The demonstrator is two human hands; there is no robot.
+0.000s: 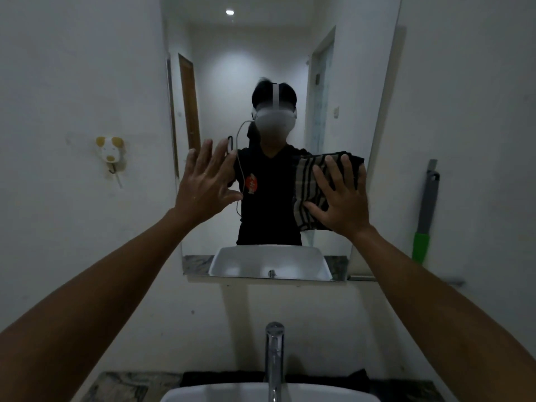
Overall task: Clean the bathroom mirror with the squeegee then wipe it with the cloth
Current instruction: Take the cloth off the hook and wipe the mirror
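Observation:
The tall bathroom mirror (261,53) hangs on the wall above the sink. A striped dark-and-beige cloth (307,184) is pressed flat against the glass at the right side under my right hand (339,198), fingers spread over it. My left hand (206,181) is raised with fingers apart at the mirror's left edge, holding nothing. The squeegee (425,216), grey with a green handle, leans upright against the wall to the right of the mirror.
A chrome tap (274,358) rises over the white basin (203,394) at the bottom. A dark cloth (220,377) lies on the marble counter behind the basin. A dog-shaped wall hook (110,152) is on the left wall.

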